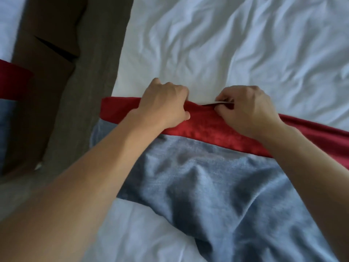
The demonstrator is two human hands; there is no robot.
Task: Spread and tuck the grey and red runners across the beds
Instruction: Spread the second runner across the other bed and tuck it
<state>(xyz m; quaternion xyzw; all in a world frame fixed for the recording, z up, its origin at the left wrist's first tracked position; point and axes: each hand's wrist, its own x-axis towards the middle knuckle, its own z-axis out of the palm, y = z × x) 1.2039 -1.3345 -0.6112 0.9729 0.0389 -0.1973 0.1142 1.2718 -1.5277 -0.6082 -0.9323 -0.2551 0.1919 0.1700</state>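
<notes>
A red runner [211, 129] lies as a band across the white bed [226, 50], running from the bed's left edge toward the right. Below it a grey runner [217, 186] lies rumpled and overlaps the red one's near edge. My left hand [166, 103] grips the red runner's far edge with curled fingers. My right hand [245, 108] pinches the same far edge a little to the right, beside a small white label. Both forearms reach in from the bottom of the view.
A brown carpeted gap [90, 91] separates this bed from a second bed at the far left, where another red runner [13, 80] and grey runner [5, 120] show. The white sheet beyond my hands is wrinkled.
</notes>
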